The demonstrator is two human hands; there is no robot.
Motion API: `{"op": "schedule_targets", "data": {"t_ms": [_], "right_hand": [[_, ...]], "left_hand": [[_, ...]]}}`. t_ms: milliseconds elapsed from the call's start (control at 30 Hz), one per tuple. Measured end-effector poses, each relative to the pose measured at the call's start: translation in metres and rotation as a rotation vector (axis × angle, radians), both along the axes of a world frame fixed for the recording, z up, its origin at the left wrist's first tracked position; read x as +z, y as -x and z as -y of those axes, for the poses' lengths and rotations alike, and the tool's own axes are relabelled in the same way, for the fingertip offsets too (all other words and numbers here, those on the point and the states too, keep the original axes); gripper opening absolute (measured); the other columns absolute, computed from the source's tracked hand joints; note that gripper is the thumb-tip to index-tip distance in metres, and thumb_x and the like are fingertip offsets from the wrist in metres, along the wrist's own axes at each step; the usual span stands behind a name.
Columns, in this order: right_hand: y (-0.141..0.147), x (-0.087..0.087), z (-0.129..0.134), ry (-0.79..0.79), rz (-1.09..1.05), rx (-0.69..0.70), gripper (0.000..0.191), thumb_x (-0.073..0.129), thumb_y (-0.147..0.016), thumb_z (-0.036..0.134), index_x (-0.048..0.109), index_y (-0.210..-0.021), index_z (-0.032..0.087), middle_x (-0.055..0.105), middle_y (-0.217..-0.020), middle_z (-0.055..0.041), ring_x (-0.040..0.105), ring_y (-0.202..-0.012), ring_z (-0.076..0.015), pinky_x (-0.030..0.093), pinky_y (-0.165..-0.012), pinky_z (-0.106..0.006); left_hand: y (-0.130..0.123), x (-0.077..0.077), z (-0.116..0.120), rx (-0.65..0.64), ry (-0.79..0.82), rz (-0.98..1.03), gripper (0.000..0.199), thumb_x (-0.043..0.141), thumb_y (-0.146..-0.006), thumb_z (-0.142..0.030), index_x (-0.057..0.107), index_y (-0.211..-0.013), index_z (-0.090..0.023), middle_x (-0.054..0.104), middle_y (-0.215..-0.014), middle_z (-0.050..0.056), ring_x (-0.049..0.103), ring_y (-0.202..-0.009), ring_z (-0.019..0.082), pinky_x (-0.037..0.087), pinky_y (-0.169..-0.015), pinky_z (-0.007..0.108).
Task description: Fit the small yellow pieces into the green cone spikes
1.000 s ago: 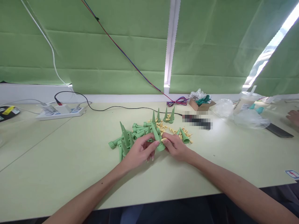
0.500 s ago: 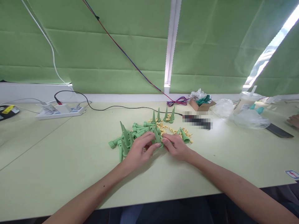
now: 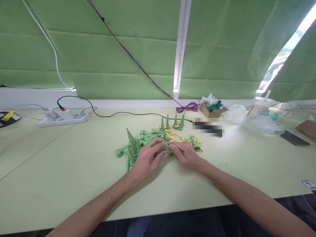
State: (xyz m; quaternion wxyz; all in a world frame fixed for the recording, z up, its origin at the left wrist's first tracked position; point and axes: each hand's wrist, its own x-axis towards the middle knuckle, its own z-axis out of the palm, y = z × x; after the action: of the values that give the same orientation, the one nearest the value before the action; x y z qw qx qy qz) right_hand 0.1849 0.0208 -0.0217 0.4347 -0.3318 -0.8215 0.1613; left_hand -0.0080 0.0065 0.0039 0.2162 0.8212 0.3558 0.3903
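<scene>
A green plastic cone spike (image 3: 166,147) is tilted between my two hands, its tip toward the left. My left hand (image 3: 150,157) is closed around it with thumb and fingers. My right hand (image 3: 186,154) is pinched at the cone's right side; whatever lies between its fingertips is hidden. Behind and left of my left hand lies a pile of green spikes (image 3: 132,144), some upright, some on their sides. Small yellow plastic pieces (image 3: 170,133) are scattered behind my hands. More yellow bits surround a tipped green cone (image 3: 195,144) beside my right hand.
Several upright green cones (image 3: 181,122) stand farther back, near a pixelated dark object (image 3: 208,128). At the back are a cardboard box (image 3: 213,112), a drink cup (image 3: 258,108) and a power strip (image 3: 64,119). Another person's hand (image 3: 307,127) rests at far right by a dark flat object (image 3: 295,137).
The cone between my hands has tipped from nearly upright to leaning left. My left fingers have shifted on it. The other person's hand at far right has moved slightly left.
</scene>
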Motion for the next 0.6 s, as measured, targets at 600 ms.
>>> {"op": "schedule_targets", "data": {"t_ms": [600], "right_hand": [[0.0096, -0.0001, 0.0083, -0.177, 0.071, -0.075, 0.045, 0.053, -0.094, 0.041, 0.032, -0.060, 0.020, 0.034, -0.047, 0.0072, 0.028, -0.044, -0.0068, 0.024, -0.047, -0.022]], "left_hand": [[-0.0076, -0.0028, -0.0022, -0.134, 0.577, 0.238, 0.034, 0.045, -0.096, -0.048, 0.060, -0.094, -0.018, 0.050, -0.054, -0.004, 0.050, -0.044, 0.012, 0.043, -0.044, 0.023]]}}
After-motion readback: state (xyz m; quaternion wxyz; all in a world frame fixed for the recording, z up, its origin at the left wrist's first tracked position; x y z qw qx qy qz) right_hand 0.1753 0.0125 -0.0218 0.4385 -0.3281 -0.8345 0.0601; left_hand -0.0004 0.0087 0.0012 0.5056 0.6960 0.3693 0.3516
